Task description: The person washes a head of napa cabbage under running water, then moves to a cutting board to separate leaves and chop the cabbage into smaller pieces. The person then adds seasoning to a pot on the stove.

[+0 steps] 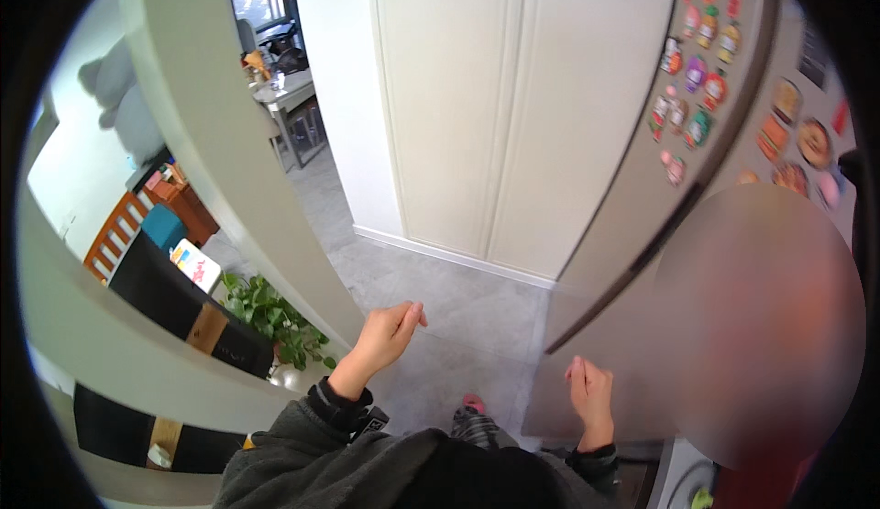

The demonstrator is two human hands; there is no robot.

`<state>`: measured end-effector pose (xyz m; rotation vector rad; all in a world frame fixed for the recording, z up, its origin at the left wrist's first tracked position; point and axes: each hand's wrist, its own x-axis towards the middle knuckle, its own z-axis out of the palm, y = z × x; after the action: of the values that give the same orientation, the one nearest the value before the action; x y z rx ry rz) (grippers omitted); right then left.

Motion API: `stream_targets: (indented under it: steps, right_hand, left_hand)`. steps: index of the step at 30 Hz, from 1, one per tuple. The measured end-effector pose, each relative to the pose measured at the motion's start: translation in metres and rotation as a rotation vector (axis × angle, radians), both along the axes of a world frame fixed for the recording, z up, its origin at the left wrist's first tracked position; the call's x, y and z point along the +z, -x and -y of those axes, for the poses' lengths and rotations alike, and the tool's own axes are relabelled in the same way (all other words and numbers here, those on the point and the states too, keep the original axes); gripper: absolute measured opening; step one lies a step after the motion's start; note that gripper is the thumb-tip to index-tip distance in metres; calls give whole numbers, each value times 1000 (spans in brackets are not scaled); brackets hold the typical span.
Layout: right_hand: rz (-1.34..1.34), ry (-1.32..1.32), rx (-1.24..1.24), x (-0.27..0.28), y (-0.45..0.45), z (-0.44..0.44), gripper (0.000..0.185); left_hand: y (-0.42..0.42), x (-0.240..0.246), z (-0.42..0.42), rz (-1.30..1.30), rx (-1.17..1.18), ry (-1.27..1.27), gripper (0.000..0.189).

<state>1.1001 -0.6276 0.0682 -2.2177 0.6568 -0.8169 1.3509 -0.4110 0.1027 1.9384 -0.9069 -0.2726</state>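
My left hand (389, 336) is loosely closed in front of me, over the grey tiled floor (447, 316), with nothing visible in it. Lower on the right, my right hand (590, 392) is also curled, in front of the lower part of a grey-brown refrigerator (619, 344), and no object shows in it. Dark sleeves reach to both wrists. Below, a foot in a pink slipper (473, 402) stands on the floor. Colourful magnets (696, 72) cover the refrigerator's upper door.
Ahead are tall cream panels (454, 117). Left of me stand a pale post (227, 165), a leafy potted plant (275, 313) and dark panels (165, 282). A table (292, 89) is visible through the opening. A large blurred patch covers the right side.
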Motion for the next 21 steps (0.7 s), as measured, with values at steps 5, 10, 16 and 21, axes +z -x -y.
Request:
stream_targets:
  steps: [5, 10, 16, 21]
  right_hand:
    - [43, 60, 240, 26, -154, 90, 28]
    - [58, 153, 379, 33, -296, 147, 29]
    - [204, -14, 481, 19, -457, 176, 31]
    - [88, -112, 694, 0, -582, 164, 31]
  left_hand:
    - [-92, 19, 74, 26, 66, 65, 36]
    - [-189, -3, 132, 43, 207, 174, 34]
    - [-359, -26, 184, 261, 491, 316, 34]
    - [-454, -31, 157, 254, 680, 262, 34]
